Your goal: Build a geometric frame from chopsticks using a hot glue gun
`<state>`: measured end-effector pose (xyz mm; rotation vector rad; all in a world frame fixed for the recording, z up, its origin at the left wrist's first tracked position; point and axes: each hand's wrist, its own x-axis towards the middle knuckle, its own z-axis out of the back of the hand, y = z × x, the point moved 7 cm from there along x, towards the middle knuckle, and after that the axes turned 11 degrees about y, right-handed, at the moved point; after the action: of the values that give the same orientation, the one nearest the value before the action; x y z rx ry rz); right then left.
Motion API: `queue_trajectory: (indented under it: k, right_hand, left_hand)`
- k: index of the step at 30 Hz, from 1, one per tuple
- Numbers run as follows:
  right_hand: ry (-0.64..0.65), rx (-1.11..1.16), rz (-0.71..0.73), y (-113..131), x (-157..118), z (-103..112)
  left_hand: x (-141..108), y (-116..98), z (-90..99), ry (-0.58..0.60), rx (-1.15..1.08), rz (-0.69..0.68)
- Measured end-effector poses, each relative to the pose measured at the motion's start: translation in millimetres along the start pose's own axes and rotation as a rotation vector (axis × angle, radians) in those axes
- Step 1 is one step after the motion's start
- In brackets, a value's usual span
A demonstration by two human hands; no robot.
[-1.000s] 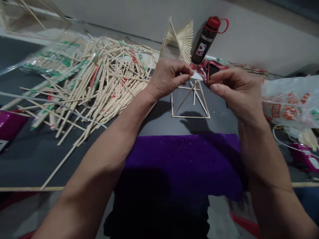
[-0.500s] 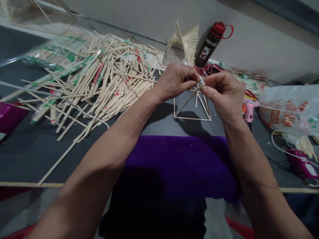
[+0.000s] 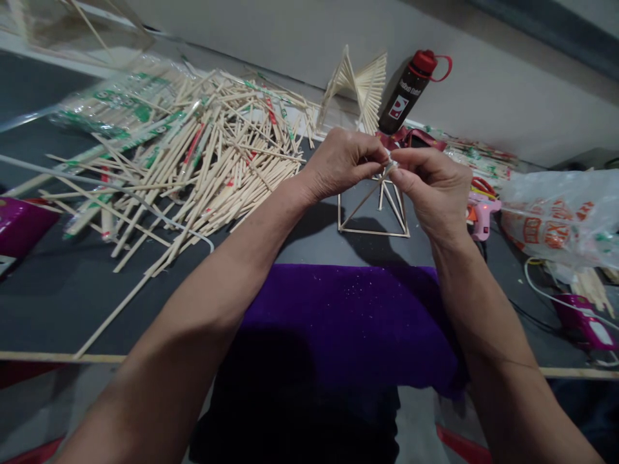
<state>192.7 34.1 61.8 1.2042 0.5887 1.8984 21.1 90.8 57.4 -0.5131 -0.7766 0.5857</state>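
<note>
A pyramid-shaped frame of thin wooden sticks (image 3: 374, 233) stands on the dark table, its square base flat and its slanted sticks meeting at the top. Both my hands are at that peak. My right hand (image 3: 438, 190) pinches the peak from the right between thumb and forefinger. From the left, my left hand (image 3: 336, 164) is closed in a pinch beside a small whitish bit (image 3: 389, 161) at the tip; what its fingers hold is too small to make out. The fingertips of the two hands almost meet there and partly hide the joint.
Left of the frame lies a big heap of wooden chopsticks (image 3: 242, 161), with wrapped packs (image 3: 116, 103) behind. A twisted stick model (image 3: 367, 90) and a red-capped bottle (image 3: 406, 90) stand behind. At right are a pink glue gun (image 3: 481, 216) and a plastic bag (image 3: 561, 212); purple cloth (image 3: 348, 322) lies in front.
My hands stay pinched at the peak, and my left fingers have shifted only slightly. The frame has not visibly moved on the table; the whole view has tilted a little.
</note>
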Motion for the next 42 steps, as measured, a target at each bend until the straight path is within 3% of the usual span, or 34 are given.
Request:
queue_trajectory:
  k: [9, 17, 31, 42]
  right_hand:
    - [-0.011, -0.066, 0.057, -3, 2, 2]
    - [0.024, 0.006, 0.182, -11, 8, 0]
    - [0.023, 0.038, 0.235, -11, 11, 1]
    - [0.036, 0.05, 0.169, -8, 13, 2]
  left_hand:
    - [-2, 3, 1.9, 0.015, -0.066, -0.021]
    - [-3, 1, 4.3, -0.004, -0.056, -0.021]
    - [0, 4, 1.4, 0.009, -0.02, -0.028]
    - [1, -2, 1.6, -0.003, -0.058, -0.039]
